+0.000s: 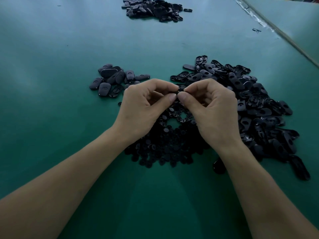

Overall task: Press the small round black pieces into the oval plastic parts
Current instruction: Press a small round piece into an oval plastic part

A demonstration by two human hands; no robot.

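- Left hand [146, 104] and right hand [212, 107]: raised over the green table [51, 66], fingers curled, thumb tips nearly touching each other at the centre.
- Held oval part [180, 87]: pinched between thumb and forefinger of both hands. Only a small black portion shows between the fingertips. Its long axis appears to run side to side, from one hand to the other. Which face is up cannot be told.
- Round black pieces [165, 147]: loose heap on the table, directly beneath the wrists.
- Oval plastic parts [250, 104]: large heap to the right, long axes lying in all directions.
- Smaller group of ovals [112, 80]: left of the hands.
- Far pile [151, 8]: well apart, at the table's far end.
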